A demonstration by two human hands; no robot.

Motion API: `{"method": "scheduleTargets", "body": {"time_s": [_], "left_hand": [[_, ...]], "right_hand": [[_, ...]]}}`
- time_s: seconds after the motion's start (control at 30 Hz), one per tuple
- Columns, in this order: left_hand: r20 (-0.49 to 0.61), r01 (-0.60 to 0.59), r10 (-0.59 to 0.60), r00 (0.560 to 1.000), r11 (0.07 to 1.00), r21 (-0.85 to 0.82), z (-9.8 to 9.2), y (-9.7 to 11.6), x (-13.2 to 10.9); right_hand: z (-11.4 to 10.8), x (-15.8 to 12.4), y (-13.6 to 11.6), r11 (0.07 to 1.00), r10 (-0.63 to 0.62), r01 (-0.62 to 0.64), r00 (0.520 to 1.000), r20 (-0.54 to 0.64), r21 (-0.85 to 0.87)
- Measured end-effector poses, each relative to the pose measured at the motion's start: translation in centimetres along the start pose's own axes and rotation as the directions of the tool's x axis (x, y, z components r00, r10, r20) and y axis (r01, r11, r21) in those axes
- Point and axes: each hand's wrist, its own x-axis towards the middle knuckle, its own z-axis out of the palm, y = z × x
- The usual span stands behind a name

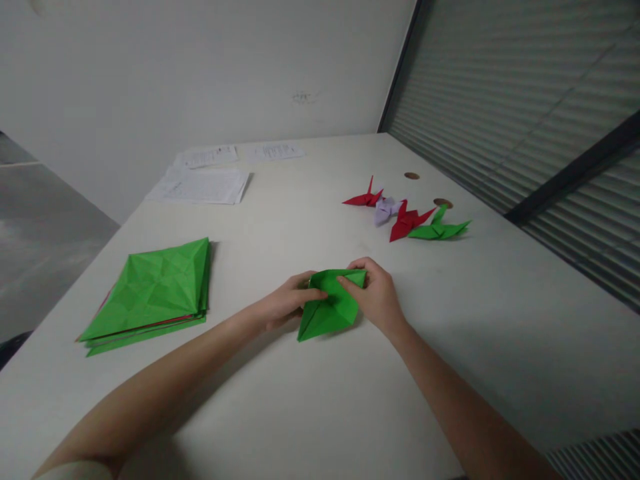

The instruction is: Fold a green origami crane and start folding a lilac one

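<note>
Left hand (pixel 289 301) and right hand (pixel 377 293) pinch the green sheet (pixel 334 319) at its opposite sides; lining up its edges before pressing should keep creases crisp.

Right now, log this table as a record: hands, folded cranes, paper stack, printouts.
left hand: gripping a partly folded green origami sheet's left side
right hand: pinching its upper right corner
folded cranes: two red, one lavender, one green, beyond the right hand
paper stack: creased green sheet on top, left of the hands
printouts: toward the table's far left
</note>
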Motion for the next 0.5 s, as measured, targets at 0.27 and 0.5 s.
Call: {"method": "scheduleTargets", "body": {"time_s": [0.27, 0.5], "left_hand": [[-0.042, 0.060, -0.059, 0.997, 0.998, 0.024, 0.05, 0.58, 0.16], [-0.033, 0.036, -0.035, 0.999, 0.999, 0.024, -0.28, 0.58, 0.12]], "right_hand": [[-0.38, 0.59, 0.12, 0.916, 0.241, -0.247, 0.969, 0.059, 0.317], [-0.75, 0.54, -0.19, 0.855, 0.301, -0.324, 0.946, 0.121, 0.405]]}}
